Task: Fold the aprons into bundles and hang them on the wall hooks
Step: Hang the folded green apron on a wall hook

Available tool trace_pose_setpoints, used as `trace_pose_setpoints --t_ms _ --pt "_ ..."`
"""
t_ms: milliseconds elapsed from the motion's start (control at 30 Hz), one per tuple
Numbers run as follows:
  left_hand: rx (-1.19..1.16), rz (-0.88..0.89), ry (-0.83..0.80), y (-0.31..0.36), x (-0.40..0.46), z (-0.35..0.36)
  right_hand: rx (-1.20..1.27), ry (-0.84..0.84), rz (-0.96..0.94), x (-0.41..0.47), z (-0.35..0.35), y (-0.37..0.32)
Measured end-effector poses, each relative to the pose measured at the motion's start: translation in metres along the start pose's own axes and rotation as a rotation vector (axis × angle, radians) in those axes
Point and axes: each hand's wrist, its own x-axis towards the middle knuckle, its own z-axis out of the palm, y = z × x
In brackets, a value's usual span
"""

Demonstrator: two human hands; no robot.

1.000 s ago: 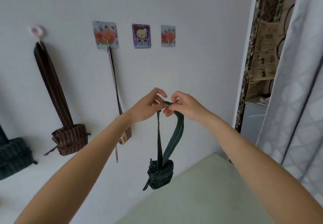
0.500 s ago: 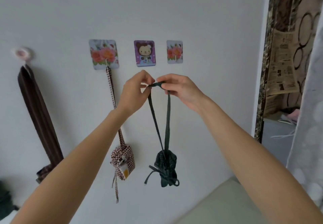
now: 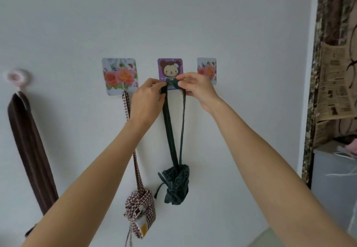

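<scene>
pinching the dark green apron strap (image 3: 165,111) at the bear hook (image 3: 169,70), left hand (image 3: 147,100) and right hand (image 3: 197,90); bundle (image 3: 176,184) hanging below

Soft, even daylight fills the view, bright on the white wall (image 3: 193,15) with no glare. Faint shadows fall beside the hanging bundles. The far left pink hook (image 3: 17,78) looks blurred, and the wide lens bends the edges.
</scene>
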Motion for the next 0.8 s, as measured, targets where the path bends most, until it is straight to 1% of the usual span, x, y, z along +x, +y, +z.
trace_pose_setpoints --t_ms 167,233,300,367,433,500,600,667,733,800 --pt "-0.027 -0.041 0.019 0.006 0.009 0.003 0.066 0.118 0.002 0.005 0.002 0.008" --pt "-0.015 -0.073 0.026 0.008 0.015 0.005 0.033 0.167 -0.002 0.009 0.004 0.011" --pt "0.007 -0.079 -0.003 0.010 0.013 0.007 -0.023 0.186 0.011 0.009 0.007 0.015" --pt "0.004 -0.078 -0.055 0.009 0.003 0.009 -0.006 0.152 0.059 0.004 0.010 0.019" --pt "-0.037 -0.099 -0.094 0.008 -0.009 0.010 0.071 0.094 0.109 -0.007 0.010 0.024" --pt "-0.127 -0.129 -0.099 0.010 -0.015 0.010 0.110 0.060 0.125 -0.019 0.009 0.031" --pt "-0.268 -0.185 -0.102 0.019 -0.025 0.010 0.092 0.025 0.148 -0.039 0.004 0.045" --pt "-0.259 -0.251 -0.160 0.025 -0.041 0.010 0.032 -0.006 0.175 -0.060 -0.003 0.058" --pt "-0.194 -0.319 -0.257 0.032 -0.067 0.012 -0.081 -0.062 0.202 -0.085 -0.010 0.080" --pt "-0.086 -0.375 -0.434 0.040 -0.100 0.015 -0.276 -0.174 0.221 -0.114 -0.017 0.110"
